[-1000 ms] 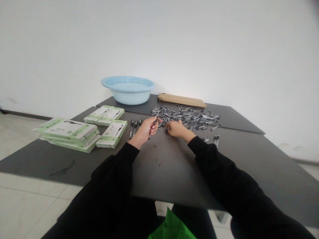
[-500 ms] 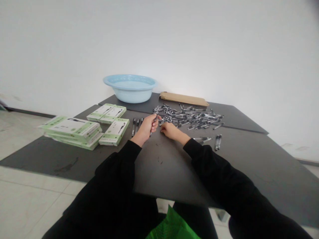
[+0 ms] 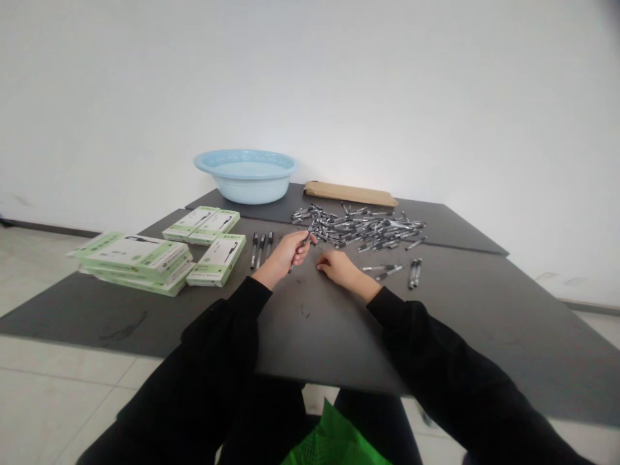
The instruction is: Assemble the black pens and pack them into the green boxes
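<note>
- Left hand (image 3: 289,251): fingers curled, pinching a pen (image 3: 305,241) aslant; its lower end pokes out beneath the fist, nearer the body.
- Right hand (image 3: 338,267): just right of the left fingers, low over the counter (image 3: 339,342). Fingers bent inward, tips drawn together; cannot tell whether anything sits between them.
- Pen heap (image 3: 375,231): beyond the right fingers and spreading off to their right; pens lie crosswise in many directions. Its near left edge comes close to the left fingertips.
- Three pens (image 3: 261,248): just left of the left fingers, side by side, lengthwise away from the body.
- Loose pens (image 3: 390,272): right of the right fingers, lying at an angle to each other.
- Pen pair (image 3: 413,274): farther right of the right fingers, side by side.
- Single box (image 3: 219,258), green and white: left of the left fingers, past the three pens.
- Box stack (image 3: 138,255): farthest left of the left fingers.
- Two boxes (image 3: 213,223): left of and beyond the left fingers, flat, adjoining.
- Blue basin (image 3: 254,188): well beyond the left fingers.
- Brown package (image 3: 351,193): beyond the right fingers, behind the heap.
</note>
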`<state>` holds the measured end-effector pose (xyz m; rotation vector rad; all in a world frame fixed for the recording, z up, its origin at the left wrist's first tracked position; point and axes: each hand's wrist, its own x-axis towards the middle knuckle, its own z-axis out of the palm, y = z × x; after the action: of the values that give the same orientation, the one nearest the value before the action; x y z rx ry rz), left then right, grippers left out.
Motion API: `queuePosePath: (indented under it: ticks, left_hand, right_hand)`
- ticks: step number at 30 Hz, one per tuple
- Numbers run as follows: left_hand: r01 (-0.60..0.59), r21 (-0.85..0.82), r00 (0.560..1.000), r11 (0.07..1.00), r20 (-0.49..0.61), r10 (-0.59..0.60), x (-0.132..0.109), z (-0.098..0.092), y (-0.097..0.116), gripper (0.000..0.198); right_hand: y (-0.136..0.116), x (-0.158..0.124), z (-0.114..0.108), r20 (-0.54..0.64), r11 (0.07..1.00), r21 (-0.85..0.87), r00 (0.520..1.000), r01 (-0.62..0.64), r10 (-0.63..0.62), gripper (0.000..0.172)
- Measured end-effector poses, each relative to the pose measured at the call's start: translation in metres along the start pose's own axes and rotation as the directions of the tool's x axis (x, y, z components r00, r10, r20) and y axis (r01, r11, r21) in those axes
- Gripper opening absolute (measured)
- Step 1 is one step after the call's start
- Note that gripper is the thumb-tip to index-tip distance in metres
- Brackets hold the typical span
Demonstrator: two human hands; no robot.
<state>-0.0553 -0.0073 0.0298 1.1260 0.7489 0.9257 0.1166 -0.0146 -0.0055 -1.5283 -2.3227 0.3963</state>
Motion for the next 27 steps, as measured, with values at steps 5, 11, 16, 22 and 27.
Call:
queuePosePath:
  ticks: [5, 11, 16, 22, 27]
  left_hand:
    - [0.018, 0.201, 0.987, 0.979, 0.155, -0.050, -0.005, 0.015, -0.014, 0.025]
    - [0.031, 0.373, 0.958, 0.927, 0.253, -0.134, -0.006, 0.020, -0.020, 0.033]
    - [0.055, 0.412, 0.935, 0.909, 0.298, -0.192, -0.005, 0.023, -0.028, 0.037]
    - [0.022, 0.437, 0.926, 0.899, 0.329, -0.183, -0.007, 0.029, -0.030, 0.040]
    - [0.001, 0.457, 0.923, 0.889, 0.342, -0.177, -0.007, 0.029, -0.031, 0.041]
  right_hand:
    - [0.016, -0.030, 0.001, -0.119, 0.983, 0.089, 0.981, 0.162, -0.151, 0.010]
    - [0.056, -0.056, -0.041, -0.164, 0.919, 0.393, 0.986, 0.038, 0.029, 0.017]
    - [0.060, -0.062, -0.060, -0.161, 0.766, 0.642, 0.984, 0.040, 0.083, 0.024]
    - [0.038, -0.067, -0.061, -0.085, 0.666, 0.746, 0.994, 0.016, 0.071, 0.025]
    - [0.035, -0.068, -0.063, -0.086, 0.625, 0.781, 0.992, 0.013, 0.087, 0.027]
